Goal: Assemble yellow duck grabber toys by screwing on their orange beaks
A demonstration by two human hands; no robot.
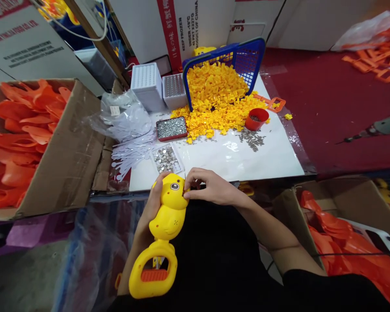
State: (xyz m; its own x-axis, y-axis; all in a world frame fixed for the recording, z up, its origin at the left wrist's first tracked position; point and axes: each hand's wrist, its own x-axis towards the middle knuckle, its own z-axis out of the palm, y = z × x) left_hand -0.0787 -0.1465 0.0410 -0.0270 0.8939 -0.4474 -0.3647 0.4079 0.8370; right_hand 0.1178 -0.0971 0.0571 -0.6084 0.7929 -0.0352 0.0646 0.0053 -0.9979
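White cardboard cartons (211, 26) printed in red and black stood behind a pale, sheet-covered surface (263, 162), seen from over the person's own head. On it a blue plastic lattice basket (258, 56) lay tipped on its side, with a heap of small yellow plastic pieces (214, 89) filling it and spreading out in front. Beside the heap I saw a red round cup (257, 125), with small dull metal bits (253, 139) scattered just before it. To the left were a dark red rectangular tray (171, 138) of tiny silvery metal parts, a shallow white tray (181, 167) of shiny discs, and a fan of thin white plastic strips (133, 154).

The yellow plastic duck-shaped toy (169, 221), with a looped handle and an orange ridged insert (154, 275), was held up near the front edge of the surface, its handle hanging down towards the person's lap. The left grip (151, 207) was closed around the side of its head. The right grip (209, 186) was narrow, thumb and fingers bent together against the head's other side; I could not tell whether anything small was pinched there.
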